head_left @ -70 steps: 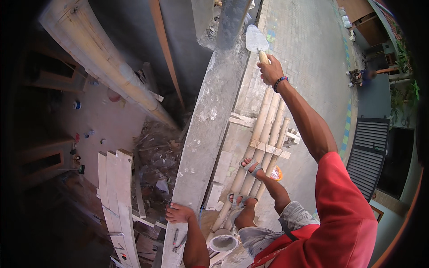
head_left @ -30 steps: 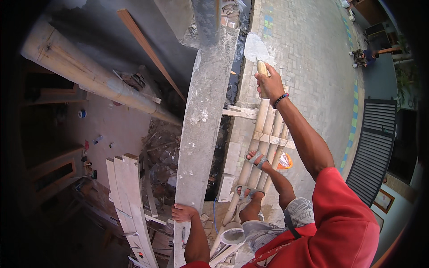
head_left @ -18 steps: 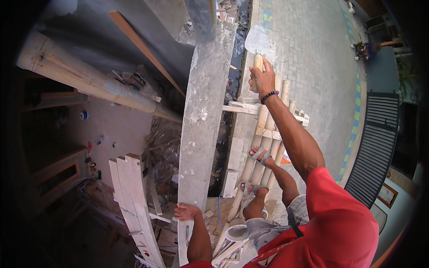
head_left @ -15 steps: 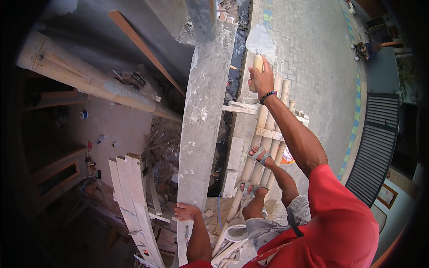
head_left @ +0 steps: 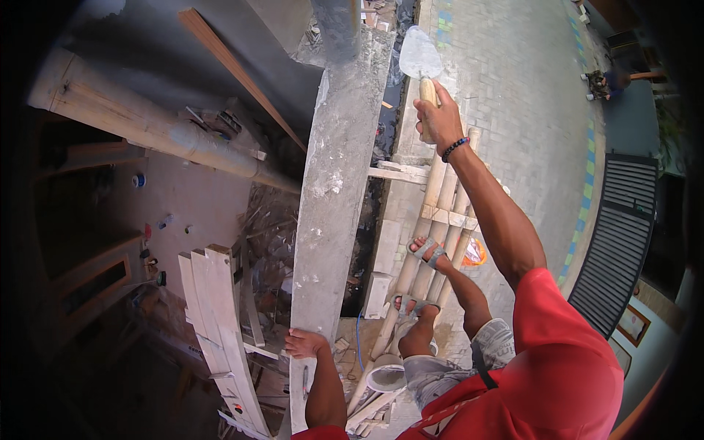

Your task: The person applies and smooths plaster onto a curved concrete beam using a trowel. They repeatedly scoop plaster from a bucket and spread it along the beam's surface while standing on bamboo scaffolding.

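A pointed trowel (head_left: 420, 56) with a wooden handle is gripped in my right hand (head_left: 441, 117), out over the paved lane. Its pale, smeared blade points away from me, apart from the wall. My left hand (head_left: 306, 343) rests on top of the long grey concrete wall (head_left: 330, 198), near its close end, fingers hooked over the left edge. Rough light patches mark the wall's top. My sandalled feet stand on a scaffold of bamboo poles (head_left: 427, 253) to the right of the wall, with a bucket (head_left: 386, 375) of grey stuff close behind them.
A thick bamboo pole (head_left: 161, 143) slants toward the wall from the left. Pale boards (head_left: 220, 323) stand at lower left above a rubble-strewn drop. A drain (head_left: 361, 257) runs along the wall's right side. Across the paving (head_left: 513, 110) are a slatted gate (head_left: 616, 235) and another person (head_left: 609, 83).
My right hand has lifted the trowel slightly away and to the right, and its blade has tilted. My left hand stays on the wall, shifted slightly in view.
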`<action>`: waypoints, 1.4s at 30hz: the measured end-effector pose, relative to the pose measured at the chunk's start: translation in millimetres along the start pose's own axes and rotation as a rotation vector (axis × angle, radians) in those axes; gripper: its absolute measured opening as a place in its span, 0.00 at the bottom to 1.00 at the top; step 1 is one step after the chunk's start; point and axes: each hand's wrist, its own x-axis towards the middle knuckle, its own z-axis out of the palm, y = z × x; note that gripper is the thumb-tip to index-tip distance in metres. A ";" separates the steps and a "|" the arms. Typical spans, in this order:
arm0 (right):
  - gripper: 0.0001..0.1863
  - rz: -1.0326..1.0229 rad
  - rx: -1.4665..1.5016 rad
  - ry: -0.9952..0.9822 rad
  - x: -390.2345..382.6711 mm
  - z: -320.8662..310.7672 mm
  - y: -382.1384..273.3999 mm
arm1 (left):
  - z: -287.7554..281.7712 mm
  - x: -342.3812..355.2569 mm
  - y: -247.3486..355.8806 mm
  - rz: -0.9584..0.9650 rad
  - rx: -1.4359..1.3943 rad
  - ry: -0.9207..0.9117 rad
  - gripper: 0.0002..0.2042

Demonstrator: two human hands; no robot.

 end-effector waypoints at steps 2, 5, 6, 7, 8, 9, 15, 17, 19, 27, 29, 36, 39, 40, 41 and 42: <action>0.33 0.005 -0.049 0.004 -0.2 -4.5 0.9 | 0.5 0.9 -1.5 -0.013 0.019 -0.051 0.27; 0.34 0.019 -0.241 -0.118 -23.3 1.3 10.8 | 1.0 -0.5 -1.6 0.011 0.013 -0.017 0.26; 0.34 0.035 -0.248 -0.165 -41.9 8.2 14.5 | -0.3 -1.4 -1.0 0.021 -0.010 0.014 0.26; 0.35 0.014 -0.358 -0.277 -60.2 10.7 22.6 | -3.2 -2.5 1.6 0.032 -0.035 0.045 0.26; 0.35 -0.053 -0.405 -0.422 -80.4 15.0 34.8 | -1.9 -1.5 0.3 0.038 -0.023 0.060 0.25; 0.35 -0.264 -0.534 -0.545 -98.7 17.0 50.8 | 4.3 -1.0 -1.4 0.048 -0.012 0.066 0.25; 0.35 -0.139 -0.566 -0.521 -138.2 25.5 24.4 | 6.8 -1.0 -5.3 0.020 0.005 0.011 0.23; 0.35 -0.042 -0.521 -0.359 -139.0 18.5 23.9 | 6.0 -4.3 -5.1 0.045 -0.013 0.073 0.23; 0.35 0.022 -0.576 -0.385 -159.7 13.9 34.2 | 1.4 -6.5 -0.1 0.060 -0.058 0.066 0.24; 0.34 -0.104 -0.640 -0.768 -248.0 60.6 61.4 | -17.4 -7.9 9.6 0.062 -0.228 0.041 0.24; 0.33 -0.098 -0.563 -0.567 -239.1 50.9 50.9 | -13.6 -7.8 2.2 0.055 -0.206 0.057 0.24; 0.35 -0.180 -0.855 -0.973 -318.7 44.9 110.3 | -22.2 -11.1 12.1 0.039 -0.324 0.030 0.23; 0.34 -0.169 -0.775 -1.033 -325.4 85.1 100.1 | -23.5 -10.5 13.1 0.017 -0.367 0.003 0.23; 0.33 -0.195 -0.705 -0.976 -330.1 94.5 93.5 | -21.2 -11.6 9.4 0.006 -0.374 0.012 0.24; 0.32 -0.132 -0.572 -0.871 -336.5 96.4 75.0 | -19.4 -11.9 6.8 -0.003 -0.366 -0.013 0.24; 0.32 -0.176 -0.603 -0.797 -322.3 85.1 83.6 | -18.2 -13.6 3.3 -0.015 -0.387 -0.009 0.23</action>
